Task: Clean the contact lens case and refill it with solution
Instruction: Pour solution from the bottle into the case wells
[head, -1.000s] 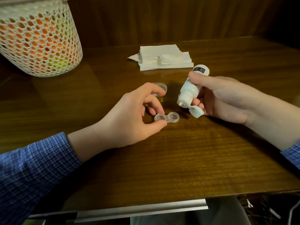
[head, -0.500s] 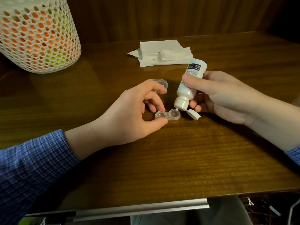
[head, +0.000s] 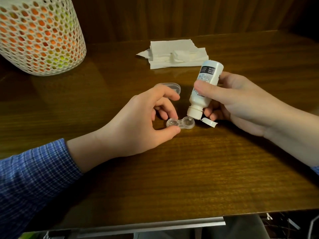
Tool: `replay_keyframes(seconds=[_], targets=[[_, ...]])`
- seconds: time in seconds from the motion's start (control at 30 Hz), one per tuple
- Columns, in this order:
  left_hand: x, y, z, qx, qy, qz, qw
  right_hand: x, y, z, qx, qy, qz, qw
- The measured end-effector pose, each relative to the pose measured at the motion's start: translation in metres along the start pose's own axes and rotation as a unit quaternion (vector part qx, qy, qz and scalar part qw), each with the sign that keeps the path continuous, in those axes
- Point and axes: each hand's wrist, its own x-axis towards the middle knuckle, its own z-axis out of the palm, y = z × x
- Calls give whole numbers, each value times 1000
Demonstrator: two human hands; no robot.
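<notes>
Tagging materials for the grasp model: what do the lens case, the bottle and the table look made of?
Lens case: clear, glossy plastic by the look; the wood grain shows through its wells.
Bottle: opaque white plastic, satin finish, printed label; probably soft, but that cannot be seen.
Table: dark brown wood grain under a shiny coat that mirrors the tissues; solid wood or veneer cannot be told.

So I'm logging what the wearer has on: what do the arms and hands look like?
Both hands, left hand and right hand, are bare, with no gloves, rings or watch visible. The left sleeve is blue with a fine white check; a sliver of the same fabric shows at the right sleeve.
</notes>
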Motion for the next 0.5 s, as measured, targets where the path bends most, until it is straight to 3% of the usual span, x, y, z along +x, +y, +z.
replay_keyframes(seconds=[0.5], targets=[[0,1,1,1,6,-8,1000,-2,2,1,6,-4,-21,1000]])
